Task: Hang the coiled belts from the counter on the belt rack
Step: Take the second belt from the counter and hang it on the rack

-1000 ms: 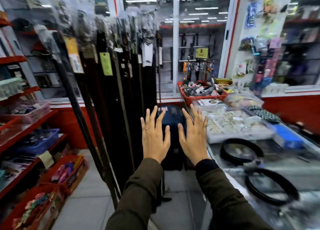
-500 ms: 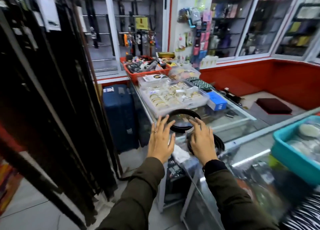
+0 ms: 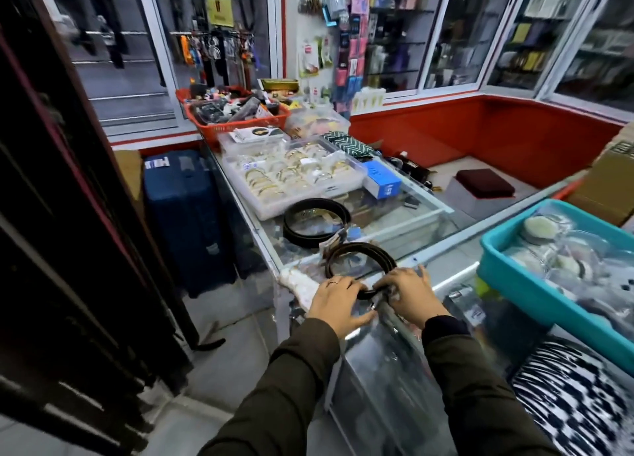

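Note:
Two coiled belts lie on the glass counter (image 3: 404, 229). The nearer one, a dark brown coiled belt (image 3: 356, 253), sits at the counter's front corner. My left hand (image 3: 338, 303) and my right hand (image 3: 410, 296) both close on its near edge, fingers wrapped over the strap. Just behind it rests a black coiled belt (image 3: 315, 220), untouched, with a small tag by it. The belt rack (image 3: 65, 215) fills the left side, its dark belts hanging down close to the floor.
A white tray of bangles (image 3: 291, 177) and a blue box (image 3: 382, 181) sit behind the belts. An orange basket (image 3: 236, 115) stands farther back. A teal bin (image 3: 562, 266) is at my right. A blue suitcase (image 3: 185, 215) stands between rack and counter.
My view swung from the belt rack to the counter. Both hands dropped from open in the air onto the nearer brown belt and closed on its edge.

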A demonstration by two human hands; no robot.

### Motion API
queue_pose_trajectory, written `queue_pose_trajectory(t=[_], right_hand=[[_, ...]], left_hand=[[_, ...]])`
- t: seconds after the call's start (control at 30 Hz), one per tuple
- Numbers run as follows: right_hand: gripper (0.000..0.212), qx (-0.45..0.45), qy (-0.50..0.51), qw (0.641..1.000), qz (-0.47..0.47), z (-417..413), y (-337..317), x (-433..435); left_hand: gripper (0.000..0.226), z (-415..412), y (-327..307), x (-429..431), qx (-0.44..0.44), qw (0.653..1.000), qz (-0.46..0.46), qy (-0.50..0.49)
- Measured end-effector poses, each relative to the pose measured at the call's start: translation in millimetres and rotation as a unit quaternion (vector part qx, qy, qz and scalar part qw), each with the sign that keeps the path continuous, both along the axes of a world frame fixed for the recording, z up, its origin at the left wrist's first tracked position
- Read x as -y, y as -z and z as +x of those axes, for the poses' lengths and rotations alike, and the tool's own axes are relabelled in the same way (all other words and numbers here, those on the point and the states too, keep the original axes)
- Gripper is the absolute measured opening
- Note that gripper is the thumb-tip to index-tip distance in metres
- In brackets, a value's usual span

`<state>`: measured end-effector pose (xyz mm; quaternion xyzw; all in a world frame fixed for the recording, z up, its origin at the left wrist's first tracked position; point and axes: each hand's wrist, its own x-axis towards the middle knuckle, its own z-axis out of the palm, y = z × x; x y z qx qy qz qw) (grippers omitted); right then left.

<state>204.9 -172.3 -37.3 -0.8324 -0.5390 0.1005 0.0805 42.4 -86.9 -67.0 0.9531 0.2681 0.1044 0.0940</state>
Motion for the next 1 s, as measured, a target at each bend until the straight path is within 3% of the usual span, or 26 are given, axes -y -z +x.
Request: queue_pose_trajectory(t=[0.1, 0.23, 0.53, 0.63, 0.73, 0.77, 0.87, 1.0], right_hand=[[0.025, 0.003, -0.024, 1.000, -0.010, 3, -3, -1], [0.023, -0.032, -0.073, 0.997, -0.008, -8, -13, -2], [0.025, -0.289, -0.137, 0.945, 0.072, -71, -46, -18], [0.020, -0.368, -0.159, 0.910, 0.102, -103, -56, -27], [0.025, -0.415, -0.178, 0.883, 0.126, -138, -68, -40], [0.032, -0.428, -0.184, 0.875, 0.134, -151, -72, -43], [0.040, -0.477, -0.203, 0.842, 0.152, -191, -85, -51], [0.052, -0.481, -0.226, 0.830, 0.170, -237, -101, -56]], left_hand=[[0.034, -5, 0, 2, 0.042, 0.999, 0.004, -0.014], [0.029, -22, 1, 1, 0.103, 0.994, -0.015, -0.030], [0.024, -104, -32, -9, 0.274, 0.957, -0.053, -0.075], [0.023, -140, -54, -8, 0.378, 0.912, -0.103, -0.123], [0.046, -177, -73, -5, 0.498, 0.807, -0.246, -0.200], [0.044, -189, -77, -4, 0.520, 0.775, -0.289, -0.214], [0.013, -224, -87, -1, 0.520, 0.754, -0.337, -0.218], [0.009, -265, -99, 3, 0.543, 0.728, -0.357, -0.220]])
